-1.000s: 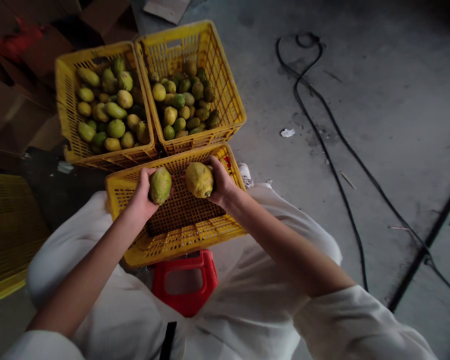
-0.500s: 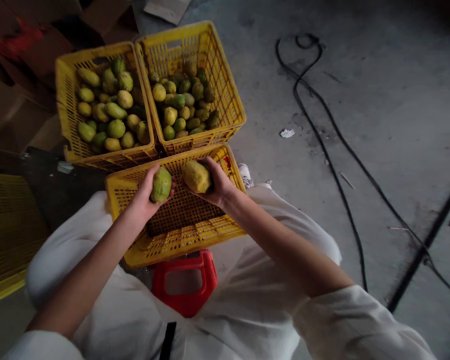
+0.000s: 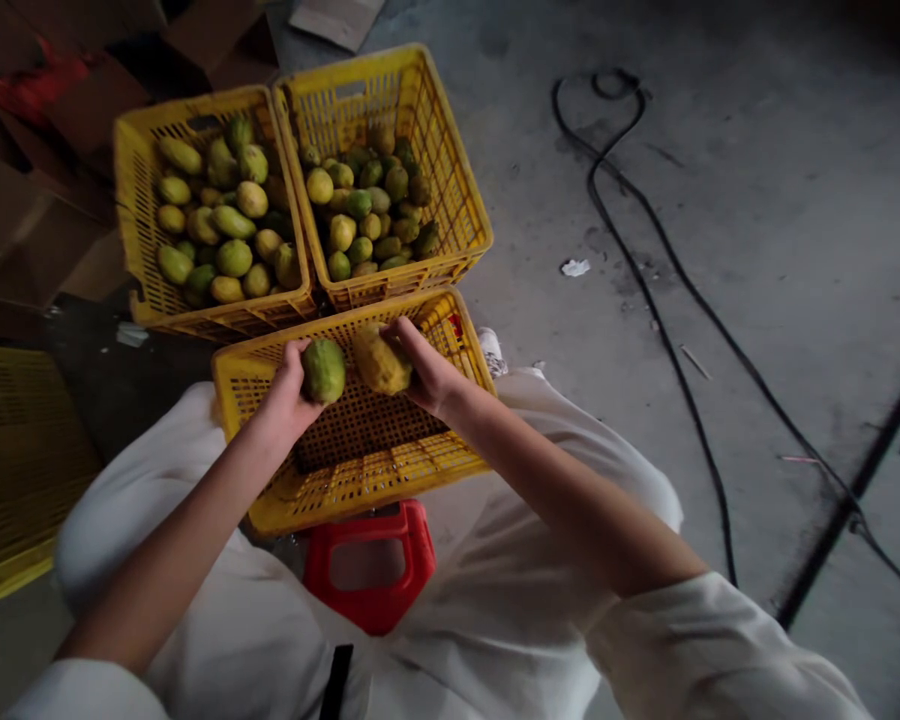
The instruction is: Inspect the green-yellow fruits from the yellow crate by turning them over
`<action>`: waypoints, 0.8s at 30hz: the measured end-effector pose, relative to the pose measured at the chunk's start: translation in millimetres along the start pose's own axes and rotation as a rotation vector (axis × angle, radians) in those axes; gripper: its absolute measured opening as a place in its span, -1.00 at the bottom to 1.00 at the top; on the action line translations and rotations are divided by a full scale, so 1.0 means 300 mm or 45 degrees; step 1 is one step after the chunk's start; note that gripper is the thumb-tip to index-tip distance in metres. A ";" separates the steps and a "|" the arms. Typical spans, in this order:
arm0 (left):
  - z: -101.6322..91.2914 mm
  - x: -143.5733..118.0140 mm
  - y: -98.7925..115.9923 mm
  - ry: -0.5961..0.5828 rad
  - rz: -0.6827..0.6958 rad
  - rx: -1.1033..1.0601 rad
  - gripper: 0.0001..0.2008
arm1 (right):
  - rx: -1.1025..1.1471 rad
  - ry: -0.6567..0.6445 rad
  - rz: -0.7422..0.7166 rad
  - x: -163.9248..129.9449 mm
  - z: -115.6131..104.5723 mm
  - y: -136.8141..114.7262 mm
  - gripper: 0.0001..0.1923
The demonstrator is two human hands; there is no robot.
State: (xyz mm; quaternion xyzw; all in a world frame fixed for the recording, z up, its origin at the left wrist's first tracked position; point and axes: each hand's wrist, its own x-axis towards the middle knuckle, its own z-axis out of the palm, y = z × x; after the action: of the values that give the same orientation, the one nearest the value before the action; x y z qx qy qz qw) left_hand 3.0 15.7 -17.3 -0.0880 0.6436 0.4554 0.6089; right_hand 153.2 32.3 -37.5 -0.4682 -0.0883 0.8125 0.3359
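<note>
My left hand is closed round a green papaya, with the thumb along its upper left side. In my right hand is a yellow papaya, longer and slightly lumpy, gripped from its right side and tilted. The two fruits are close together but apart. Both are above a yellow plastic crate between my knees, whose slotted bottom shows beneath them. Fingers under each fruit are mostly hidden.
Two yellow crates stand just beyond: the left crate and the right crate both hold several green and yellow papayas. A red stool shows below me. Black cable lies across the floor. Cardboard boxes and another yellow crate are leftward.
The yellow papaya has turned in my right hand and shifted slightly left and down, its end now pointing lower right. The green papaya has rotated a little in my left hand.
</note>
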 end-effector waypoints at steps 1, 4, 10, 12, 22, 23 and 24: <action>0.000 0.000 0.002 -0.020 -0.023 -0.007 -0.73 | 0.012 0.018 0.008 0.001 -0.002 0.003 -0.76; 0.000 -0.005 0.008 -0.065 -0.117 -0.015 -0.72 | -0.027 0.075 0.035 0.008 -0.013 0.002 -0.72; 0.003 -0.018 0.006 -0.026 -0.136 -0.018 -0.74 | -0.109 -0.027 -0.053 0.007 -0.019 -0.009 -0.74; 0.005 -0.020 0.002 -0.023 -0.095 0.016 -0.76 | -0.095 -0.041 -0.068 0.003 -0.017 -0.005 -0.72; 0.008 -0.022 0.003 0.001 0.013 -0.013 -0.74 | -0.044 -0.059 -0.019 0.012 -0.017 -0.006 -0.67; 0.008 -0.022 0.002 -0.008 -0.001 -0.015 -0.75 | -0.036 -0.080 -0.032 0.012 -0.017 -0.011 -0.63; 0.009 -0.021 0.002 -0.028 -0.024 -0.020 -0.75 | -0.030 -0.097 -0.049 0.011 -0.016 -0.014 -0.60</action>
State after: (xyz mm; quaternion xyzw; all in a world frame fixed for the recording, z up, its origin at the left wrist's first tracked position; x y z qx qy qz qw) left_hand 5.8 15.2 -11.1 -0.0936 0.6323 0.4557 0.6195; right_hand 158.1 36.8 -40.6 -0.4389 -0.1194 0.8222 0.3422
